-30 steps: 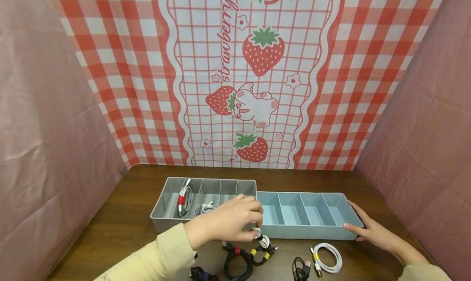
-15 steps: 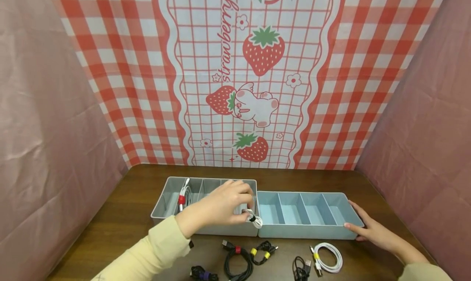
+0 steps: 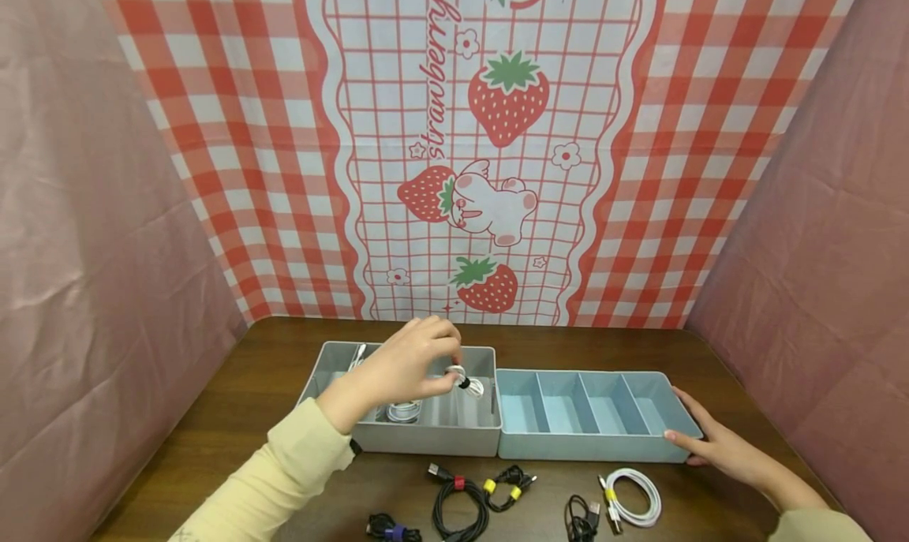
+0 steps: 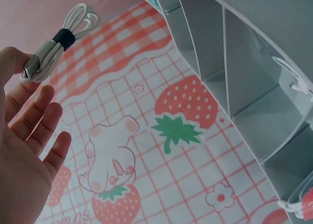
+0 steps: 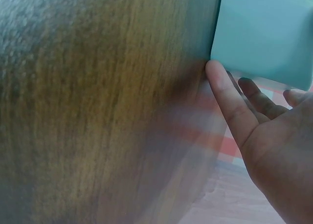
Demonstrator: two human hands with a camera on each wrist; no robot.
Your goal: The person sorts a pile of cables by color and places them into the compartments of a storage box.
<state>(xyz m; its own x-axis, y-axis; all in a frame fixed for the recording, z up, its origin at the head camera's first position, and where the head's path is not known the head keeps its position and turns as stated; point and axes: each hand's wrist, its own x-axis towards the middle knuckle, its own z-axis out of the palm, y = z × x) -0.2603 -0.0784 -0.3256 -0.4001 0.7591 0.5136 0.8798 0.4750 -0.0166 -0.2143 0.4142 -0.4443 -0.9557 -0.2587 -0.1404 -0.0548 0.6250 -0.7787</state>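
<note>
In the head view, my left hand (image 3: pixel 403 364) pinches a small bundled white USB cable (image 3: pixel 470 385) with a black strap, above the right half of the grey divided box (image 3: pixel 440 441). The left wrist view shows the cable (image 4: pixel 63 38) between thumb and index finger, the other fingers spread. Inside the grey box are a coiled white cable (image 3: pixel 403 412) and another white cable (image 3: pixel 357 356), mostly behind my hand. My right hand (image 3: pixel 720 447) rests against the right end of the light-blue divided box (image 3: pixel 589 447). In the right wrist view, its extended fingers touch the blue wall (image 5: pixel 264 38).
On the brown table (image 3: pixel 213 416), in front of the boxes, lie a black cable with a red strap (image 3: pixel 461 506), one with yellow straps (image 3: pixel 509 488), one with a purple strap (image 3: pixel 393 530), a small black USB cable (image 3: pixel 582 518) and a coiled white cable (image 3: pixel 634 499).
My left hand has lifted the small white cable from in front of the boxes and carried it up and left, over the grey box. My right hand has stayed at the blue box.
</note>
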